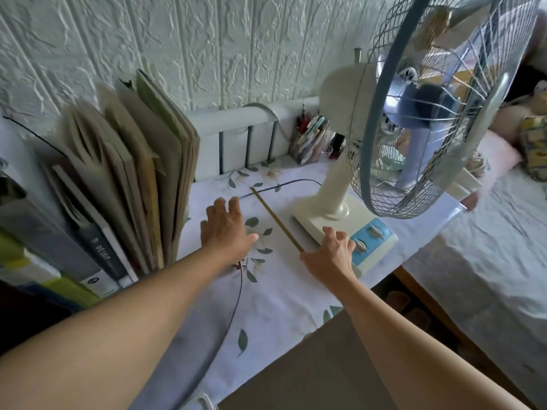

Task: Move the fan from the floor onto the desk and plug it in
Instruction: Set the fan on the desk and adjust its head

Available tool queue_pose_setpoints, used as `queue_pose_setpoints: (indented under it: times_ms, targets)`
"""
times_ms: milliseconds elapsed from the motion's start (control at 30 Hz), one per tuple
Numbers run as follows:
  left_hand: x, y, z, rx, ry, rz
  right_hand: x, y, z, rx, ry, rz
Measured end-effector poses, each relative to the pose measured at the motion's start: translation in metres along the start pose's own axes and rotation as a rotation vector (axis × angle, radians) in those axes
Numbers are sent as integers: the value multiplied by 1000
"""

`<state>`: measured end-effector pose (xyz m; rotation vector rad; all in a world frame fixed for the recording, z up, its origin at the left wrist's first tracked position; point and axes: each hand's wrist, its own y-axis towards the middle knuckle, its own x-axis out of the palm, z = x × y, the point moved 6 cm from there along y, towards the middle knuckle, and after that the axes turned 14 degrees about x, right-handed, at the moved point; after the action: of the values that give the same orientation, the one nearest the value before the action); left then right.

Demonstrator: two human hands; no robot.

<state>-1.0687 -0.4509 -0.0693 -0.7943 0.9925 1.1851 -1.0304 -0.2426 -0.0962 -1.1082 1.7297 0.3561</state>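
The cream fan (pixel 331 199) with a blue control panel (pixel 371 238) and a blue-rimmed wire cage stands on the desk (pixel 284 294), near its right edge. My right hand (pixel 330 255) rests against the front left of the fan's base, fingers bent over its edge beside the knobs. My left hand (pixel 226 229) reaches forward over the floral tablecloth with fingers extended, close to the thin dark power cord (pixel 284 184). The cord curves from the base toward my left hand and runs back across the desk. The plug is hidden.
A long thin wooden stick (pixel 276 218) lies between my hands. Upright books and folders (pixel 133 184) fill the desk's left side. A pen holder (pixel 310 140) stands at the back by a white rail. A bed (pixel 488 261) with a stuffed toy lies to the right.
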Motion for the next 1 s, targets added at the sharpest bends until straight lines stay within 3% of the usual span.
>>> queue_pose_setpoints:
  times_ms: [300, 500, 800, 1000]
  targets:
    - [21, 52, 50, 355, -277, -95, 2, 18, 17, 172, -17, 68]
    - [31, 97, 85, 495, -411, -114, 12, 39, 19, 139, -100, 124]
    - [39, 148, 140, 578, -744, -60, 23, 61, 20, 127, -240, 287]
    - [45, 165, 153, 560, -844, -77, 17, 65, 22, 131, -243, 281]
